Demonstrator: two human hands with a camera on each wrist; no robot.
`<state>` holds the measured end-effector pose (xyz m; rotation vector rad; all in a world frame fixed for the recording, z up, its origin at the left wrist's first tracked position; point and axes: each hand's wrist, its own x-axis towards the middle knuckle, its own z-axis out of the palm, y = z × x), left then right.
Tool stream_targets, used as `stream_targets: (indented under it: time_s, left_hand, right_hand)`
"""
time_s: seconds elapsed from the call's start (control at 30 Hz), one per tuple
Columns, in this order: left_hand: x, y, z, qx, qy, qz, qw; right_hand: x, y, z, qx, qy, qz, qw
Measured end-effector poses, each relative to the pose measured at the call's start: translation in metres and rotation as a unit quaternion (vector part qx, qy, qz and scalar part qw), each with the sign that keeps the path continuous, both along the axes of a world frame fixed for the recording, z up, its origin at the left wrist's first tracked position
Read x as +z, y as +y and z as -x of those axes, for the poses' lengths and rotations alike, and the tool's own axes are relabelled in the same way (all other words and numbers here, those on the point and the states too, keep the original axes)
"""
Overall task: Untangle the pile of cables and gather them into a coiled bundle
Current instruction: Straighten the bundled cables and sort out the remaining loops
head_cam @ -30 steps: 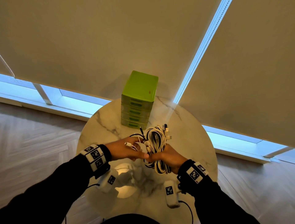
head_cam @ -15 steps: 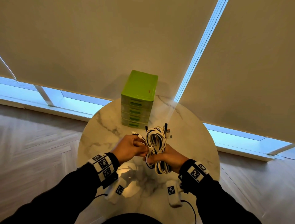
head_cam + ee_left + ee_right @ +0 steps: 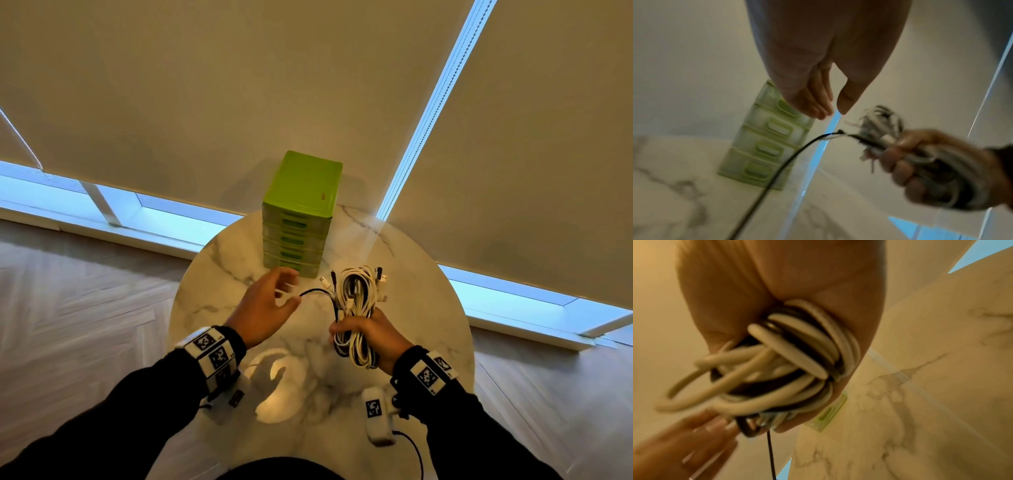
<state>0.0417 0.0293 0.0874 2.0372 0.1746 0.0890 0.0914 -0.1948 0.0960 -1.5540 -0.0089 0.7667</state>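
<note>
Gripping the springy coil [image 3: 356, 308] mid-loop over the tabletop's centre, the right hand [image 3: 376, 337] should stay clamped (left hand [image 3: 265, 308] spread, empty) while the black tail [image 3: 317, 293] gets pinched near its tip.

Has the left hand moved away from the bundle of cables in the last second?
Yes. The left hand has drawn off to the left, away from the cable bundle held in the right hand, and up toward the green drawer unit.

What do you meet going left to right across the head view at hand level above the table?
left hand → loose black cable → cable bundle, gripped lower down by the right hand. The green drawer unit stands farther back and is left out of the order.
</note>
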Motion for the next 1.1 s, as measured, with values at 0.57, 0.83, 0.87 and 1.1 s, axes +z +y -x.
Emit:
stream_targets:
  time_s: [0.57,0.83,0.87,1.1]
  left_hand:
    - [0.007,-0.052,-0.018,0.070,0.191,0.486,0.850]
    - [-0.008,-0.054,-0.023,0.105,0.175,0.576,0.792]
    - [-0.010,-0.056,-0.024,0.114,0.172,0.582,0.787]
    - [-0.005,-0.047,-0.024,0.108,0.174,0.521,0.829]
  right_hand:
    - [0.003,0.030,0.013,0.084,-0.165,0.119,0.975]
    - [0.005,0.030,0.007,0.143,-0.178,0.155,0.961]
    - [0.006,0.030,0.007,0.143,-0.169,0.139,0.965]
    - [0.001,0.024,0.015,0.070,-0.061,-0.004,0.996]
